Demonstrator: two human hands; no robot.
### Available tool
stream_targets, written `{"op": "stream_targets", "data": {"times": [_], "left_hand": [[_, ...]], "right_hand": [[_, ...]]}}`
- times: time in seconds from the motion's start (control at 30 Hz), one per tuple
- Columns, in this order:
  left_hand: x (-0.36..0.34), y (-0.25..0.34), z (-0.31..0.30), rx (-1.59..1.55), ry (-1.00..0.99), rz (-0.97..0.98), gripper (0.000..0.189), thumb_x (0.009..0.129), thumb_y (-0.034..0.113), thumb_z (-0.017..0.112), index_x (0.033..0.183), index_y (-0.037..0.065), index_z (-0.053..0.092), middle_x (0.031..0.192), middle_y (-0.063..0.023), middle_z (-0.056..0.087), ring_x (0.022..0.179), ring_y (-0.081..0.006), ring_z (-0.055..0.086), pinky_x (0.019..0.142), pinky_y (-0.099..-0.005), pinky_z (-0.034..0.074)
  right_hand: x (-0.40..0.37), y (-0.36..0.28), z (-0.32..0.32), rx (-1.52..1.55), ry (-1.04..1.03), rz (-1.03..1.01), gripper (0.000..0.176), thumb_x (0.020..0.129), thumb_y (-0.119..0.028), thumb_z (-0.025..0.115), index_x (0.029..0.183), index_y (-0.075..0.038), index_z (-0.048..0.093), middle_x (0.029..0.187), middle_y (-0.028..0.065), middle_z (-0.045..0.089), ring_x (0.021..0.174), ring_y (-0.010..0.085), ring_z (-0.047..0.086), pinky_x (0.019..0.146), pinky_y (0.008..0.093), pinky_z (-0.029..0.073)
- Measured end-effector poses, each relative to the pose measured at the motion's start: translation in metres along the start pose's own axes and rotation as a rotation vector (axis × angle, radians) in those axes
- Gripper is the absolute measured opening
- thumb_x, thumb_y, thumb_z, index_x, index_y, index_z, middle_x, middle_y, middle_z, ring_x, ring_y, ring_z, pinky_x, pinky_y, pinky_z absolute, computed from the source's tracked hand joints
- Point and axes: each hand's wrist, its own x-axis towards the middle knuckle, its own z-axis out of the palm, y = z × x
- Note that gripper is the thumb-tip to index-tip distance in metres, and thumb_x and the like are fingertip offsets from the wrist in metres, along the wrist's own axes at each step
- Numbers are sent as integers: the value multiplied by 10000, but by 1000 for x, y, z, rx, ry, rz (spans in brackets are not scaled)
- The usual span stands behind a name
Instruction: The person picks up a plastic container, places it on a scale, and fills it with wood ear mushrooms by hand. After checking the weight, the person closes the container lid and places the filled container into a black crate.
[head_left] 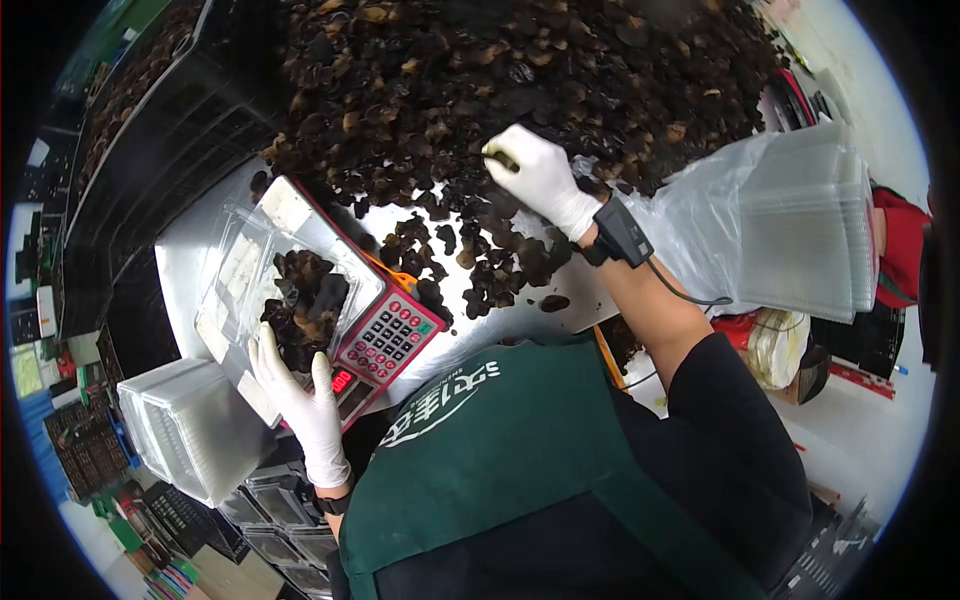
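Currently, seen from above my own chest, a red-keyed scale [385,335] sits on a steel table [530,315], and everything else is placed around it. On the scale's platform rests a clear plastic tray [235,265] holding a small heap of dried black fungus [305,300]. My left hand [300,390], in a white glove, lies at the near edge of that tray with its fingers spread and straight, touching the heap and gripping nothing. Beyond the scale and to its right, a large loose pile of the same fungus covers the table, thinning to scattered pieces just beside the keypad. My right hand [540,178], also gloved, is at the edge of this pile, its fingers curled shut around a few dark pieces. A black wrist device [622,232] with a cable sits just behind that glove. Well to the right of the scale lies a bagged stack of clear trays [800,230]; another stack of trays [190,430] stands near its left. The pieces look dry, curled, very light and probably brittle, so I judge a loose cupped pinch from underneath suits them better than a hard squeeze.
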Motion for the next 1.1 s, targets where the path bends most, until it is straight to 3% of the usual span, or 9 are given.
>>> {"op": "stream_targets", "data": {"times": [0.17,0.2,0.43,0.5,0.6,0.73,0.83,0.97,1.1], "left_hand": [[1,4,-1,-23,1,-30,779,868,147,713,1542,27,343,1565,-179,392,1491,-384,273,1225,-494,195],[2,6,-2,-34,-1,-48,786,861,138,718,1543,28,343,1565,-180,391,1491,-383,274,1226,-496,194],[-4,12,1,-136,121,-121,804,835,106,735,1535,9,350,1561,-225,364,1464,-389,316,1216,-483,218],[-7,15,-1,-152,159,-149,799,838,110,734,1533,9,353,1563,-223,362,1459,-393,321,1215,-487,221],[-10,13,-3,-112,192,-156,776,846,91,723,1527,5,361,1560,-224,369,1451,-386,338,1212,-486,228],[-15,10,-2,-148,207,-181,756,850,69,712,1520,-1,368,1539,-221,394,1444,-378,353,1205,-474,245],[-19,11,-2,-193,214,-214,755,833,30,716,1510,0,383,1515,-225,422,1445,-373,356,1198,-458,268],[-22,11,-3,-170,262,-231,730,808,27,739,1471,-3,437,1487,-218,455,1407,-371,415,1183,-448,313],[-17,19,-12,-257,283,-230,764,809,35,752,1490,1,407,1492,-209,453,1401,-345,428,1177,-441,330]], "right_hand": [[52,-1,6,-230,-134,162,452,816,-321,750,1238,-192,655,1260,104,608,1006,338,669,845,430,562],[51,6,18,-337,-125,156,462,806,-367,756,1232,-207,674,1199,86,636,957,284,700,818,403,564],[56,42,21,-115,-196,130,299,809,-286,729,1050,-112,756,946,136,698,902,322,687,789,422,556],[58,41,15,165,-176,225,294,825,-209,741,1081,-63,749,894,110,732,739,245,698,662,349,547],[74,-7,-22,705,-431,721,217,912,-144,680,1089,-29,730,746,-9,641,538,75,544,429,224,409],[76,-6,-8,1011,-454,808,253,922,-121,657,1149,-19,699,791,-22,636,528,68,523,425,223,388],[85,-54,-3,1203,-452,792,258,924,-121,644,1157,-19,693,826,-10,658,518,63,532,403,213,366],[109,-110,7,1024,-769,473,353,917,-75,629,1264,-24,672,911,19,722,623,77,621,516,217,467],[110,-197,32,922,-853,-108,310,902,-10,607,1200,2,694,983,85,757,758,120,693,716,264,562]]}}
